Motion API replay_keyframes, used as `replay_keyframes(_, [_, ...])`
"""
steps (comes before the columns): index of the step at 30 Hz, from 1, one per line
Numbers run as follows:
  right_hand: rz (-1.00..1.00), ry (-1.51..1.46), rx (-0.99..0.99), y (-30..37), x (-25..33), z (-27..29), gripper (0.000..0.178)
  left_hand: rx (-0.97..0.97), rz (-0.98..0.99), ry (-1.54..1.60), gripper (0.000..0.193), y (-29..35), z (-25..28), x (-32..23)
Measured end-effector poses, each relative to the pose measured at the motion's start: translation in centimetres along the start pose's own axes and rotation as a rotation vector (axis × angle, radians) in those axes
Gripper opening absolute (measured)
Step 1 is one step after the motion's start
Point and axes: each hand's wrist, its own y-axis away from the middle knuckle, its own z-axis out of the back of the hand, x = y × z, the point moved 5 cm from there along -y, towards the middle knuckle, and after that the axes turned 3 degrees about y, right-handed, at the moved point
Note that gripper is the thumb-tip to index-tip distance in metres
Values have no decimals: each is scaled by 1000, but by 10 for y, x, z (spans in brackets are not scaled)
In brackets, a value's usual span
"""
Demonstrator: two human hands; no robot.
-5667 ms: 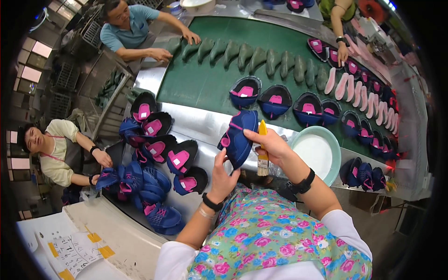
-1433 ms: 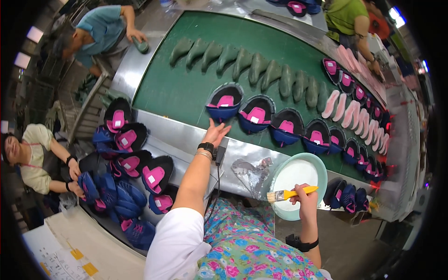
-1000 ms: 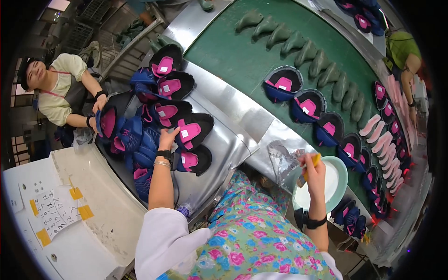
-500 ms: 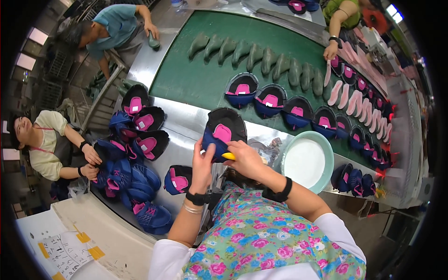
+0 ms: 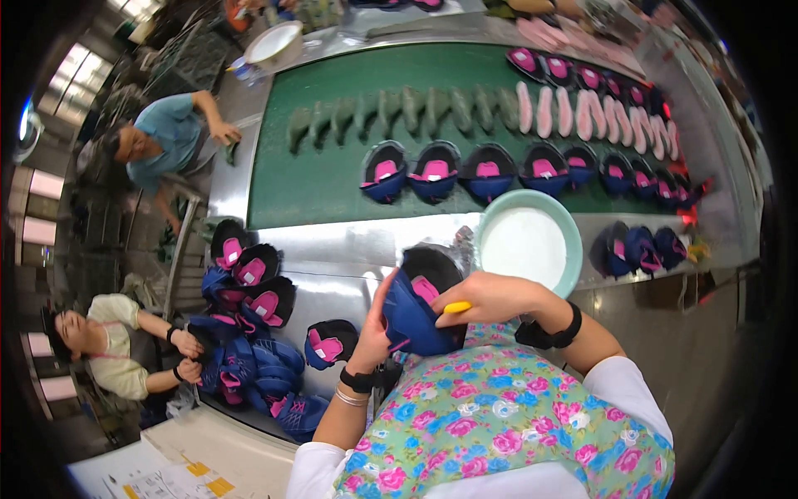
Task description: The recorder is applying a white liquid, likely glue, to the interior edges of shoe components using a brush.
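Shoe upper (image 5: pixel 416 308) | lower, nearer chest than before | both hands gripping

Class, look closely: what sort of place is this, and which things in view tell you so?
Most likely a shoe factory line: rows of blue shoe uppers on a green conveyor belt, and a left hand holding one blue upper for brushing.

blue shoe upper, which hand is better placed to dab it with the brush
Right. The right hand already holds the yellow-handled brush against the blue shoe upper, while the left hand is busy gripping the upper's side.
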Motion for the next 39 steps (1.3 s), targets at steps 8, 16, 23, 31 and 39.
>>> replay_keyframes(8, [-651, -151, -1259, 173, -171, 38, 42, 565, 190, -686, 67, 20, -47, 35])
replay_keyframes(16, [-767, -20, -1209, 182, -280, -30, 26, 512, 204, -833, 64, 16, -20, 52])
replay_keyframes(23, [-688, -131, -1302, 195, -238, -10, 20, 114, 272, -401, 67, -23, -5, 102])
replay_keyframes(31, [-105, -591, -1056, 157, -124, 21, 23, 262, 203, -166, 56, -59, -64, 99])
replay_keyframes(39, [-517, -464, -1251, 183, -163, 13, 23, 212, 211, 86, 60, -68, -68, 86])
